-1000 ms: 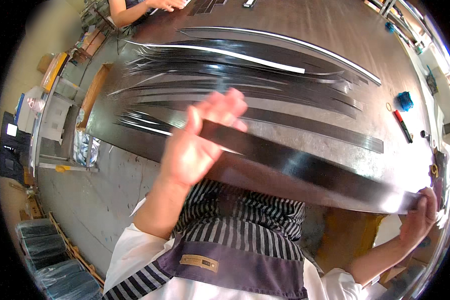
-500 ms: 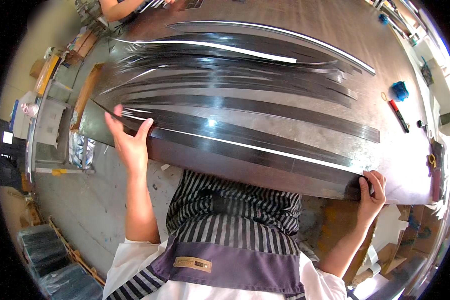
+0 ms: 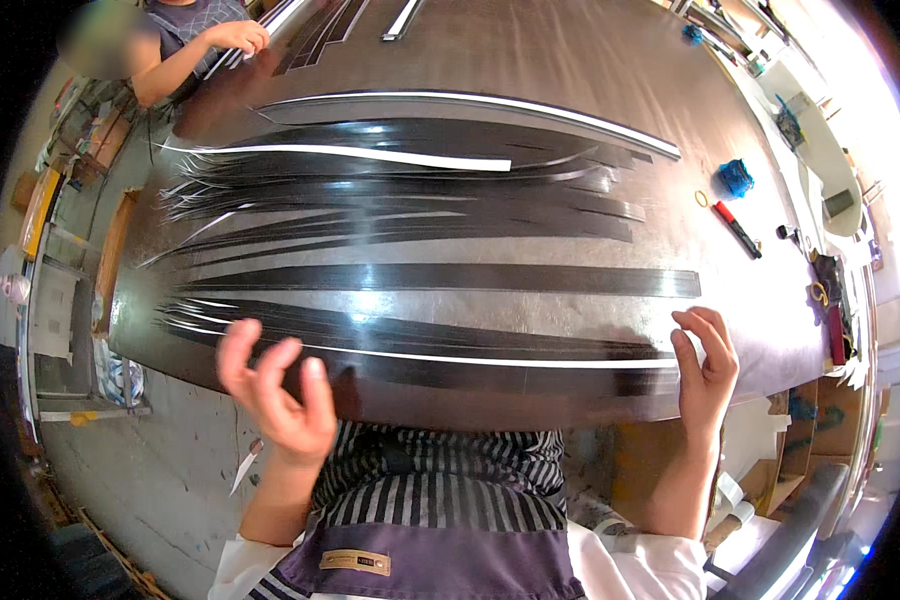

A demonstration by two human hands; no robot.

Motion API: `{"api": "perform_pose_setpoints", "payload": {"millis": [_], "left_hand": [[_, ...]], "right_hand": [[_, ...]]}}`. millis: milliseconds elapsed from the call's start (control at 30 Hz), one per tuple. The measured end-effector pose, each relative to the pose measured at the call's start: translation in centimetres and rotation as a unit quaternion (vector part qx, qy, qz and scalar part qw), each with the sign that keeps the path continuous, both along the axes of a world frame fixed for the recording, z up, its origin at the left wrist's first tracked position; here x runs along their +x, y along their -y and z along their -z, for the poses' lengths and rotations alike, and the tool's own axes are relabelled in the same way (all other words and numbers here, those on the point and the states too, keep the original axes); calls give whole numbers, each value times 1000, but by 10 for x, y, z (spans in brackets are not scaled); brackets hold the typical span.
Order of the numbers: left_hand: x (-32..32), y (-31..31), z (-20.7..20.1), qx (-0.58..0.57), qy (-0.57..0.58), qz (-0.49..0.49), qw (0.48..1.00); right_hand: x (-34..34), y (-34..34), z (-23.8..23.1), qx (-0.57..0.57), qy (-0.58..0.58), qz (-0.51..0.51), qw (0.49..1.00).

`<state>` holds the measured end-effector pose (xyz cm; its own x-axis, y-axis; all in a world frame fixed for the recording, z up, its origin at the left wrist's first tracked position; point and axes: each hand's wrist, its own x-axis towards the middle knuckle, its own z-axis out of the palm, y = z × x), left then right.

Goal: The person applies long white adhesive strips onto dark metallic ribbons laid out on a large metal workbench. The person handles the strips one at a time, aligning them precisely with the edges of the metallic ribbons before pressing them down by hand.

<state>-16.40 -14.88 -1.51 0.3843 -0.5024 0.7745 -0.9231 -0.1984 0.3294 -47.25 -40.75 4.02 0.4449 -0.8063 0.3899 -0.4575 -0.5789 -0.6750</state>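
Observation:
A bundle of thin black strips [image 3: 440, 333] lies lengthwise near the front edge of the dark table [image 3: 530, 410]. Along its near side runs a narrow white strip [image 3: 490, 359]. My left hand [image 3: 285, 400] hovers over the bundle's left part, fingers spread and slightly blurred, with nothing in them. By the right end of the white strip is my right hand [image 3: 708, 375], its fingers curled but apart from the thumb, and no strip shows between them. Farther back lie a flat black strip [image 3: 440, 280] and several fanned black strips [image 3: 400, 205].
A wide white strip [image 3: 370, 155] and a long white-topped strip [image 3: 490, 101] lie farther back. On the right are a blue crumpled bundle [image 3: 736, 179], a red-and-black marker [image 3: 737, 230] and yellow-handled scissors [image 3: 819, 293]. A co-worker's hand [image 3: 240, 37] handles strips at the far left.
Both hands have come away from the ends of the near bundle, and the left fingers have spread. My view has shifted, showing more of the far table and the co-worker.

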Motion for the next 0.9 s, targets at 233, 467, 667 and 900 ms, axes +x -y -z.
{"api": "perform_pose_setpoints", "payload": {"millis": [233,467,667,900], "left_hand": [[-3,9,-2,26,-3,13,1000],[-1,6,-1,3,-28,23,999],[2,5,-2,-15,-48,37,998],[1,1,-12,-65,-448,254,855]], "right_hand": [[120,52,-24,-40,-91,-221,970],[227,84,-8,-44,-191,-228,954],[235,71,-26,-16,-191,-238,952],[134,-23,-67,164,66,-247,953]]}}
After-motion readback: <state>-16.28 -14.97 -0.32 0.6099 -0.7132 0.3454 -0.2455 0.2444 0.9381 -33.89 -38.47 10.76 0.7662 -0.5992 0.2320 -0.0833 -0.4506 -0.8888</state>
